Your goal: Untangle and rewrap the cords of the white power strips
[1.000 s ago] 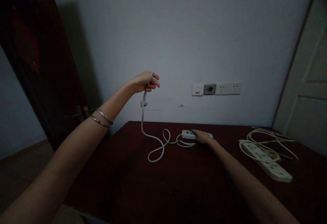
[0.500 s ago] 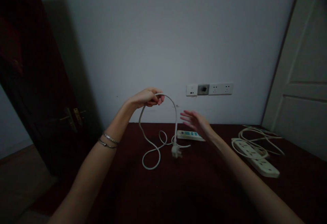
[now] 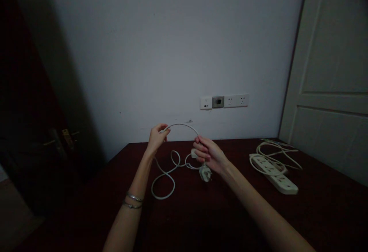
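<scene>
A white power cord [image 3: 181, 124] arches between my two hands above the dark red table. My left hand [image 3: 158, 135] pinches it at the left end of the arch. Further right, my right hand [image 3: 209, 153] is closed round the cord just above its plug [image 3: 205, 173], which hangs below the fingers with its prongs showing. From my left hand the cord drops to the tabletop and lies there in loose loops [image 3: 163, 197]. Behind my right hand, a white power strip [image 3: 193, 153] is mostly hidden.
On the right of the dark red table [image 3: 178, 229] lies a second white power strip [image 3: 277, 177] with its coiled cord [image 3: 271, 146] over it. Wall sockets [image 3: 235, 100] and a grey switch plate [image 3: 217, 102] sit on the wall behind. A dark door with a handle [image 3: 68, 139] stands at left.
My right hand, open and apart from the cord before, has come in and closed on it above the plug. My left hand has lowered with the cord, and the view has shifted.
</scene>
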{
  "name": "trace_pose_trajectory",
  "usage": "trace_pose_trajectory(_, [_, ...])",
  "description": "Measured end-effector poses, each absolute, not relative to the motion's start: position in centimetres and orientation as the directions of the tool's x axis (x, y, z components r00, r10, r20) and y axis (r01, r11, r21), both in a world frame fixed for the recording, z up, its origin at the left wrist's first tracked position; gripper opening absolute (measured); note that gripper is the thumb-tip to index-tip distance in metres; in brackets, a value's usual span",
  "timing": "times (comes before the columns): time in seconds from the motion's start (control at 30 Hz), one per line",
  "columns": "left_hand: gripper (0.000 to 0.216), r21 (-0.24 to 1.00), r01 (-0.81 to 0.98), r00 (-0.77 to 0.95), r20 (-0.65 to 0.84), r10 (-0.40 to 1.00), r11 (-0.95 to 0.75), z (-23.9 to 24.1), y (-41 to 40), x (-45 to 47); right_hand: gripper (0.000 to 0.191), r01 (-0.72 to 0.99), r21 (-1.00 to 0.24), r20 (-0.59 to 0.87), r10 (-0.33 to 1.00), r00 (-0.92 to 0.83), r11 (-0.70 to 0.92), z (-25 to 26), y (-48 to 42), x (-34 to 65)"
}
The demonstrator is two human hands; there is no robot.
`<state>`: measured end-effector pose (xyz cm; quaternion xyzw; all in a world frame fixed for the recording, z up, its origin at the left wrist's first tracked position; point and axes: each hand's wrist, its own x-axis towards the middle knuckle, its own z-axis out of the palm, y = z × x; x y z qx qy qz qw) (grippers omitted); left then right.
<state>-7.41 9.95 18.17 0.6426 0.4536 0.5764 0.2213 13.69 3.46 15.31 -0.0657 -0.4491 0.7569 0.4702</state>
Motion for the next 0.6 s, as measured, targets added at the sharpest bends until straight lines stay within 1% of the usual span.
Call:
trace_pose_trajectory(0.07, [0.023, 0.796, 0.391, -0.025, 0.511, 0.859, -0.462, 16.1, 11.2, -7.3, 0.010, -0.731, -0.675, 0.336, 0.839, -0.428, -0.103, 16.3, 4.0, 14.7])
trace_pose_trajectory(0.13, [0.027, 0.784, 0.443, 0.019, 0.476, 0.879, -0.434, 13.9, 12.3, -6.9, 0.003, -0.807, -0.591, 0.317, 0.913, -0.258, -0.022, 17.0, 4.7, 15.8])
trace_pose_trajectory(0.2, [0.030, 0.751, 0.510, 0.037, 0.468, 0.883, -0.420, 12.0, 13.2, -6.2, 0.011, -0.844, -0.531, 0.290, 0.953, -0.092, 0.080, 17.3, 5.5, 16.9])
trace_pose_trajectory(0.27, [0.027, 0.681, 0.595, 0.073, 0.482, 0.873, -0.426, 10.5, 13.5, -5.3, 0.017, -0.830, -0.524, 0.297, 0.954, 0.031, 0.190, 17.0, 6.3, 17.8])
trace_pose_trajectory(0.33, [0.026, 0.573, 0.683, 0.126, 0.518, 0.846, -0.453, 9.7, 13.2, -4.1, 0.019, -0.789, -0.544, 0.327, 0.938, 0.113, 0.284, 16.3, 7.1, 18.3])
trace_pose_trajectory(0.4, [0.029, 0.440, 0.757, 0.213, 0.533, 0.819, -0.484, 9.6, 12.3, -2.9, 0.018, -0.753, -0.561, 0.343, 0.925, 0.166, 0.343, 15.5, 7.8, 18.4])
trace_pose_trajectory(0.47, [0.032, 0.303, 0.809, 0.332, 0.473, 0.816, -0.504, 9.9, 11.2, -1.8, 0.019, -0.720, -0.576, 0.355, 0.912, 0.207, 0.387, 14.9, 8.4, 18.2])
trace_pose_trajectory(0.53, [0.033, 0.181, 0.840, 0.425, 0.365, 0.828, -0.511, 10.4, 10.1, -1.0, 0.021, -0.686, -0.592, 0.370, 0.899, 0.235, 0.423, 14.5, 8.8, 17.9])
trace_pose_trajectory(0.6, [0.033, 0.093, 0.837, 0.496, 0.288, 0.819, -0.540, 11.0, 9.2, -0.5, 0.023, -0.655, -0.622, 0.381, 0.897, 0.225, 0.429, 14.4, 9.0, 17.6])
